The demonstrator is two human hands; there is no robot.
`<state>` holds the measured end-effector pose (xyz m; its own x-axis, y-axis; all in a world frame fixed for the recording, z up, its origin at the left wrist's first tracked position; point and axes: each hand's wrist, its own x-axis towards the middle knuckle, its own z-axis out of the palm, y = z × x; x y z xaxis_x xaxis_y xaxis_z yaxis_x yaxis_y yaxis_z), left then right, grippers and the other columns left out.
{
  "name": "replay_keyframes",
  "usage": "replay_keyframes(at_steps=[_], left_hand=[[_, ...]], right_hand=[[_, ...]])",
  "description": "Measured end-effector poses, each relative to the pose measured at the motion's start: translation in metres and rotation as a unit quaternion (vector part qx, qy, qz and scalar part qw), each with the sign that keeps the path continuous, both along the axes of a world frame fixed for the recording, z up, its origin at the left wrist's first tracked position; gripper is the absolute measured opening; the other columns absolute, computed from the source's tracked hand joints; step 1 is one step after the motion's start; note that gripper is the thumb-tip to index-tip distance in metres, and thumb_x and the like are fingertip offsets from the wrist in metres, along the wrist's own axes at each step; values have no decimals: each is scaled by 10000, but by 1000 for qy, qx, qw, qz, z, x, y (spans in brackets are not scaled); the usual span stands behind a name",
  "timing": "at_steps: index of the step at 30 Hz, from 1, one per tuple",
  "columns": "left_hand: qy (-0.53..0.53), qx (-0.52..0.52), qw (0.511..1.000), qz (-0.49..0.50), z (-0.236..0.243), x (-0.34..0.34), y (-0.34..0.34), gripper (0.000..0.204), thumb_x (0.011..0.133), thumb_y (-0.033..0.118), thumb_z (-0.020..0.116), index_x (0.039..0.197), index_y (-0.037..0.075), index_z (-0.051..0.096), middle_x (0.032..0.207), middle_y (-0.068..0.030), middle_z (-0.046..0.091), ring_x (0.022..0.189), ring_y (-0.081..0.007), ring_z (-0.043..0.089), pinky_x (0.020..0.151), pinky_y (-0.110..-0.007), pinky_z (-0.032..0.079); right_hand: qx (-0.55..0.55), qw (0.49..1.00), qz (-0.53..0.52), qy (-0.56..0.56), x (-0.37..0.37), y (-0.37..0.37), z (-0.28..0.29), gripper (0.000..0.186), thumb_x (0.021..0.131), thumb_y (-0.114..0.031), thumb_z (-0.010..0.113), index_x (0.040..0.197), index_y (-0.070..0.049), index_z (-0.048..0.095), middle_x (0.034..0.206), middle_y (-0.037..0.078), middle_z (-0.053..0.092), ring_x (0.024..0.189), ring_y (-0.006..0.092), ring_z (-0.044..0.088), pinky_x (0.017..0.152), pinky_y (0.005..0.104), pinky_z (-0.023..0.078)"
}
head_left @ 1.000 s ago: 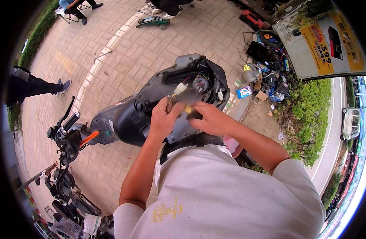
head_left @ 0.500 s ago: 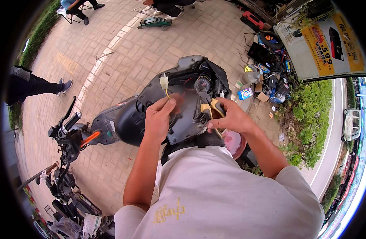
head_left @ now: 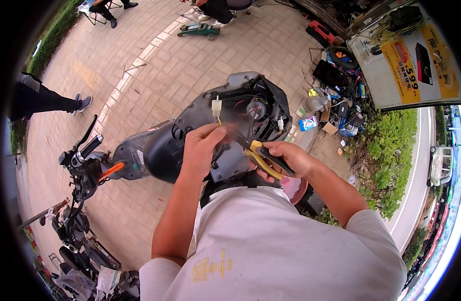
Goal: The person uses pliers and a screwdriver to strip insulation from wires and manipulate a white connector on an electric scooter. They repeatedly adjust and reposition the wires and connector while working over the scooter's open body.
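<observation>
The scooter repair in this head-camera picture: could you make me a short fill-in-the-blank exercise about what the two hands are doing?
1. The left hand pinches a wire that ends in a small ____ plug.
2. The right hand grips pliers whose handles are ____ and black.
3. Both hands work over the opened body of a dark ____.
4. The ground around it is paved with ____.

Missing words: white; yellow; scooter; bricks

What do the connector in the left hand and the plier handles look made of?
Connector: white moulded plastic by the look, matte, blocky, on a thin yellow wire. Plier handles: yellow and black grips, likely rubber or plastic sleeves over metal; the blurred jaws look dark, probably steel.
</observation>
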<state>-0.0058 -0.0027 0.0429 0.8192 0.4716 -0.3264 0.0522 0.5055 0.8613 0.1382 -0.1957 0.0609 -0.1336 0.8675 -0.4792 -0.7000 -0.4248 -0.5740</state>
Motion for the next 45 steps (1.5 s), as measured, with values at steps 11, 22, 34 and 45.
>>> replay_keyframes(at_steps=[11, 22, 34, 45], left_hand=[[89, 151, 983, -47, 9, -5, 1, 211, 917, 138, 593, 974, -37, 695, 779, -38, 638, 710, -101, 519, 665, -252, 426], [37, 396, 917, 1, 6, -3, -11, 149, 913, 116, 600, 936, -26, 639, 751, -111, 565, 649, -213, 506, 615, -310, 428], [59, 388, 920, -22, 9, 0, -12, 148, 913, 102, 588, 882, -42, 602, 745, -135, 555, 622, -201, 473, 598, -313, 416], [115, 299, 946, -56, 9, 7, -21, 333, 863, 266, 689, 814, -40, 569, 677, -66, 520, 621, -164, 446, 577, -315, 401]], right_hand=[[103, 714, 97, -686, 19, 16, 24, 329, 780, -198, 687, 1006, 31, 616, 1016, 172, 577, 953, 357, 563, 825, 398, 471], [147, 750, 131, -631, 22, 28, 17, 403, 703, -33, 546, 1091, 59, 607, 1200, 208, 555, 1098, 357, 552, 951, 393, 443], [127, 736, 113, -655, 17, 26, 10, 314, 750, -114, 591, 1028, 26, 628, 1054, 201, 560, 987, 365, 553, 853, 422, 462], [80, 753, 65, -650, 4, 22, 2, 242, 793, -183, 698, 913, 20, 645, 873, 141, 592, 845, 306, 585, 735, 396, 468]])
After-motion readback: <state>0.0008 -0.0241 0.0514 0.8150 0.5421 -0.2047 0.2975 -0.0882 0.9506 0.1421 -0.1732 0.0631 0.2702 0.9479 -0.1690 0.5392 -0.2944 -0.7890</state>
